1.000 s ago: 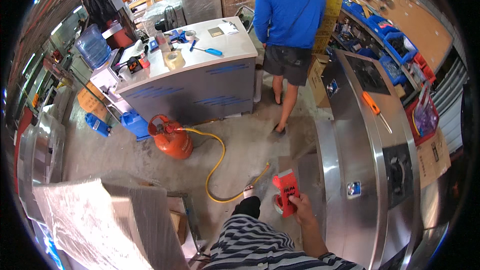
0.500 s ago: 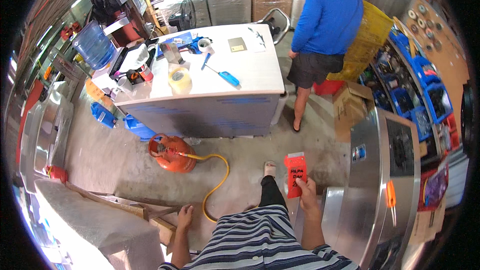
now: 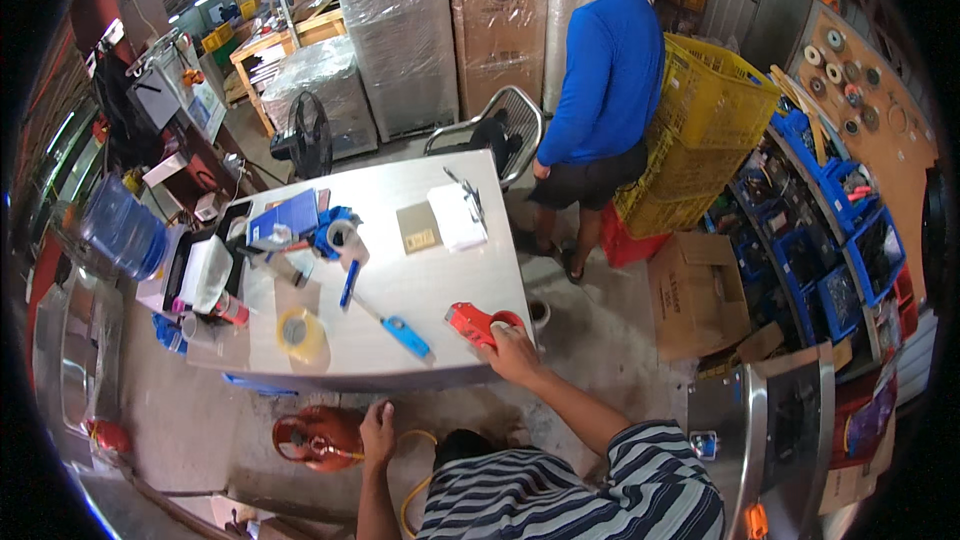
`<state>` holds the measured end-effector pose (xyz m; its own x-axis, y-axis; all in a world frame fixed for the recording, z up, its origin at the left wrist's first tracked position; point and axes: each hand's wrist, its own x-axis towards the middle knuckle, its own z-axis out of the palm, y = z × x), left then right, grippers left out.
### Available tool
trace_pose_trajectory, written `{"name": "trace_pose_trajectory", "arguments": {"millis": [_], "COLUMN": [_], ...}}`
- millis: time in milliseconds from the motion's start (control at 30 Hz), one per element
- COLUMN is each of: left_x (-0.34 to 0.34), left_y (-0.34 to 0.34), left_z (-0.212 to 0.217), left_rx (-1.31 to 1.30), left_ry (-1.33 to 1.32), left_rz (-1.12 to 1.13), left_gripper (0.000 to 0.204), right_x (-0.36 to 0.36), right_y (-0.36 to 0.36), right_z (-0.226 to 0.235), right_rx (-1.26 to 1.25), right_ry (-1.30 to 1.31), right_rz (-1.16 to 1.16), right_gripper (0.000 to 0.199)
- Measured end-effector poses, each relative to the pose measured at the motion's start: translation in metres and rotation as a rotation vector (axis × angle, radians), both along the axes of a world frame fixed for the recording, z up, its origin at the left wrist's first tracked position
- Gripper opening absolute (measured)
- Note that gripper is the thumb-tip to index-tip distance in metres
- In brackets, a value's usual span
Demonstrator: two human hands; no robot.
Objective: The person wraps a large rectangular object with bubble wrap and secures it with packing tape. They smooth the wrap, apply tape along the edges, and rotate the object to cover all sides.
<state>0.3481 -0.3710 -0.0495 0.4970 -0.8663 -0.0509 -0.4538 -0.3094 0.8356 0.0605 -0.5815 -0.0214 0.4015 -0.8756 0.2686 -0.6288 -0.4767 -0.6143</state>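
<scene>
My right hand [image 3: 515,354] is closed around a red tape dispenser [image 3: 472,322], held at the near right corner of the white-topped table [image 3: 440,285]. Whether the dispenser touches the tabletop, I cannot tell. Low in front of me, my left hand [image 3: 377,430] holds nothing, its fingers loosely bent and apart. Beside it an orange gas cylinder [image 3: 318,438] with a yellow hose stands on the floor. On the tabletop lie a blue long-necked lighter [image 3: 406,336], a blue pen-like tool [image 3: 350,283] and a roll of clear tape [image 3: 300,334].
Across the table's right corner stands a person in a blue top [image 3: 610,70], beside stacked yellow crates [image 3: 690,140]. A metal chair [image 3: 515,130] is behind the table. To the right are a cardboard box [image 3: 695,295], a steel appliance [image 3: 720,410] and shelves of blue bins [image 3: 800,230].
I have come closer to the table. My right hand has carried the tape dispenser forward and left to the table's corner, turning it on its side. My left hand has risen.
</scene>
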Motion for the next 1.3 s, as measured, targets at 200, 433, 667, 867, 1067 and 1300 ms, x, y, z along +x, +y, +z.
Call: {"name": "trace_pose_trajectory", "arguments": {"millis": [200,433,667,867,1067,1300], "left_x": [0.046,0.045,0.046,0.053,0.053,0.067], "left_y": [-0.174,-0.191,-0.224,-0.234,-0.243,-0.248], "left_z": [-0.025,-0.034,0.016,0.011,0.016,0.022], "left_rx": [0.007,0.069,0.532,0.439,0.384,0.607], "left_ry": [-0.125,-0.409,-0.321,-0.344,-0.313,-0.121], "left_rz": [0.253,0.215,0.047,0.015,0.048,-0.003], "left_gripper": [0.037,0.037,0.032,0.023,0.018,0.023], "right_x": [0.061,0.058,0.055,0.062,0.065,0.063], "right_y": [-0.097,-0.106,-0.118,-0.124,-0.118,-0.121], "right_z": [-0.032,-0.067,-0.085,-0.073,-0.090,-0.076], "right_rx": [-0.454,-0.290,-0.118,-0.075,-0.116,-0.087], "right_ry": [0.025,0.006,-0.253,-0.006,0.096,0.149], "right_rz": [-0.026,-0.230,-0.271,-0.302,-0.275,-0.246], "right_gripper": [0.024,0.059,0.104,0.098,0.080,0.073]}}
